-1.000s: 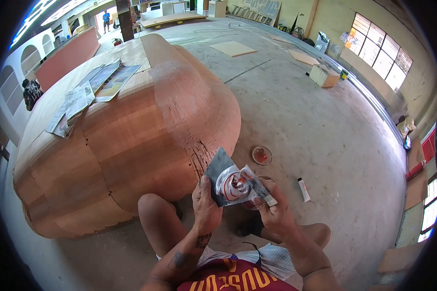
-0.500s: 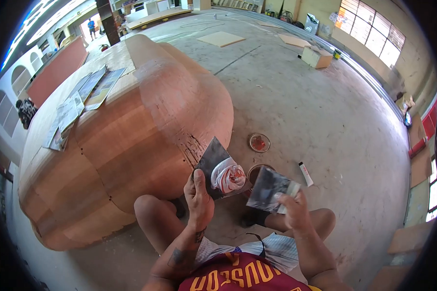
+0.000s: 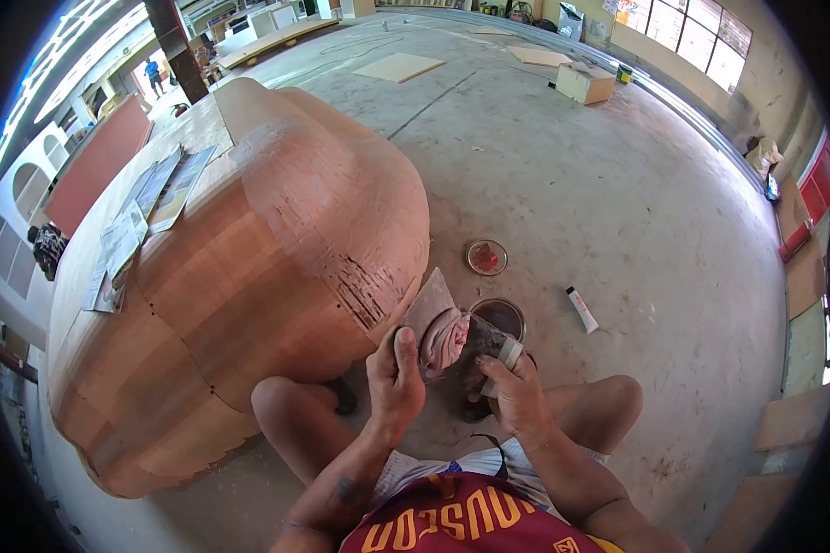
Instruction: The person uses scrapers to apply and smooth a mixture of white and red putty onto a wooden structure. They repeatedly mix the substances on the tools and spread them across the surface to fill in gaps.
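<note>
My left hand grips a flat metal plate by its edge, thumb on top. A mound of pinkish body filler sits on the plate, its red streaks largely blended in. My right hand holds a wide, flat filler spreader with a pale strip along its back edge. The spreader's blade is up against the right side of the filler. Just beyond it stands an open round can. Left of my hands is a large curved wooden form, with rough dark cracks near the plate.
A round lid with red residue and a white tube lie on the concrete floor. Newspapers rest on the form. Flat boards and a box are farther off. Other people are in the background at left.
My right hand has moved left, bringing the spreader to the filler. The filler looks more evenly pink, with fewer red streaks. The plate has turned, and the view has shifted slightly.
</note>
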A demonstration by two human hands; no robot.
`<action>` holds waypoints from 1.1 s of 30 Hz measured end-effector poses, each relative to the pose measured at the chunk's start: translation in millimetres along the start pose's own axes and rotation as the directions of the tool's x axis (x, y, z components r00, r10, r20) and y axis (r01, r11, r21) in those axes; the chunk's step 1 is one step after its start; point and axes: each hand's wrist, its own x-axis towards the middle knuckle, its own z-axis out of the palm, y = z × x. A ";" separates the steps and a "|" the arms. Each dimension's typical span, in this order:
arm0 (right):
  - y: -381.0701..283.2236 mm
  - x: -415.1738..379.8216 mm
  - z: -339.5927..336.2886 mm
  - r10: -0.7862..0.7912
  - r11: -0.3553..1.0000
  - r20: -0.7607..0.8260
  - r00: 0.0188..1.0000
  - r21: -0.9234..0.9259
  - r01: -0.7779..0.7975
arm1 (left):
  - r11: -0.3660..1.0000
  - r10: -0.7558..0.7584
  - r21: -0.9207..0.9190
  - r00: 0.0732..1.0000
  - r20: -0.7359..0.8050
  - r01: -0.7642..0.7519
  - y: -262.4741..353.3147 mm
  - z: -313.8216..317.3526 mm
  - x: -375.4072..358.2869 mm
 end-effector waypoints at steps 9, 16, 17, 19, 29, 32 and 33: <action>-19.8 19.2 21.0 0.000 0.991 -0.159 0.987 0.135 0.022 | 0.983 0.019 0.178 0.994 0.108 -0.038 4.3 -5.2 -16.1; -31.7 27.9 4.0 -0.684 0.445 0.336 0.648 -0.511 0.735 | 0.563 -0.503 -0.689 0.851 0.152 0.456 -5.0 2.3 -9.4; -31.6 27.0 4.8 -0.693 0.235 0.488 0.531 -0.543 0.806 | 0.391 -0.589 -0.760 0.776 0.228 0.520 2.3 1.1 -6.7; -33.2 21.6 10.8 -0.634 0.172 0.575 0.518 -0.548 0.819 | 0.344 -0.545 -0.804 0.800 0.250 0.485 -7.7 2.6 -5.4; -35.8 5.3 21.1 -0.413 0.197 0.567 0.713 -0.708 0.678 | 0.417 -0.412 -0.851 0.901 0.136 0.319 -30.1 3.5 -7.4; -40.3 -1.1 14.1 -0.284 0.152 0.550 0.786 -0.783 0.603 | 0.427 -0.425 -0.853 0.899 0.103 0.300 -33.1 0.6 -2.8; -40.1 -2.4 11.4 -0.229 0.122 0.546 0.806 -0.806 0.580 | 0.435 -0.426 -0.853 0.901 0.088 0.289 -33.6 -3.5 -0.6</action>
